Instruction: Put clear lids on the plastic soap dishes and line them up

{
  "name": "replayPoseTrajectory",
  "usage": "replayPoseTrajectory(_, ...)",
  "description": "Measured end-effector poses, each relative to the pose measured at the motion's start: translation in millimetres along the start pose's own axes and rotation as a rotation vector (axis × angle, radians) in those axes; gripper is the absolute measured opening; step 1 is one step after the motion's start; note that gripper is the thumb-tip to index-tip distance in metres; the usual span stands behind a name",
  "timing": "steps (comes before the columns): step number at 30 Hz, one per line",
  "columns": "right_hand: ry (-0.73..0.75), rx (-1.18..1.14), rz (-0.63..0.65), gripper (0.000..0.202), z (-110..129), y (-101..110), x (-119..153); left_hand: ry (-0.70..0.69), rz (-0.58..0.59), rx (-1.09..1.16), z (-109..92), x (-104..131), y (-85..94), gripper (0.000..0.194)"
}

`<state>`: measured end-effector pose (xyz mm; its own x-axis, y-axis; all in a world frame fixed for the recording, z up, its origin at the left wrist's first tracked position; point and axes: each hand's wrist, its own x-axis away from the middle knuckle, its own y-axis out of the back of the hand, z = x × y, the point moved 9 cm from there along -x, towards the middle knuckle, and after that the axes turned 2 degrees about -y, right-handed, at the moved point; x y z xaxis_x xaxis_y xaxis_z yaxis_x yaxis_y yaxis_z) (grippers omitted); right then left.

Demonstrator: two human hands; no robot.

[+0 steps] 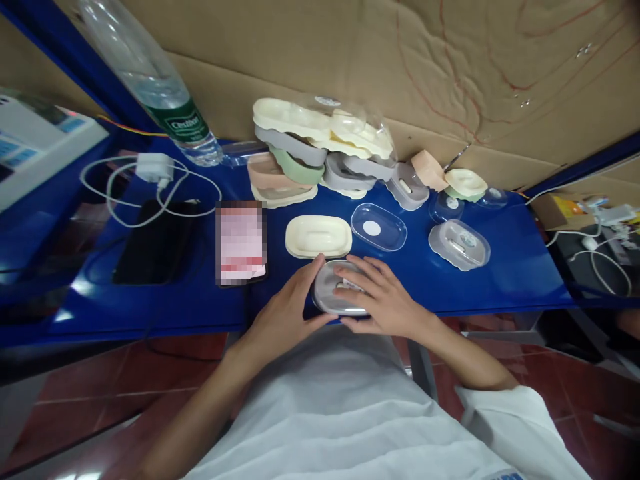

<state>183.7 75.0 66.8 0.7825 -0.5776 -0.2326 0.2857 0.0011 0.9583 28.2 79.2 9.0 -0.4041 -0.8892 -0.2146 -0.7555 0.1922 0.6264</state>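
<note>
The left hand [285,310] clamps the grey container [327,288] from nine o'clock, the right hand [387,300] from three, fingers partly hiding its top. The cream tray [319,237] sits at eleven.

To the left of the left hand [287,307] lies a phone [241,243], then a black tablet [153,247] with a white cable [119,220] partly over it. Beyond them are a charger [155,167] and a bottle [177,117]. Cardboard [310,40] stands beyond both hands. Well right of the right hand [385,300] are a box [555,210] and white wires [617,263].
</note>
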Motion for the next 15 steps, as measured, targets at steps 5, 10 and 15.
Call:
replayPoseTrajectory(5,-0.103,0.067,-0.004,0.047,-6,-1,15,-0.063,0.011,-0.084,-11,-1,1.5,0.097)
replayPoseTrajectory(10,-0.32,0.098,-0.115,0.049,-23,23,76,-0.149,-0.216,-0.341,-25,-3,14.7,0.079)
replayPoseTrajectory(15,-0.554,0.214,-0.227,0.054,-47,48,173,-0.1,-0.248,-0.49,-22,-8,10.0,0.066)
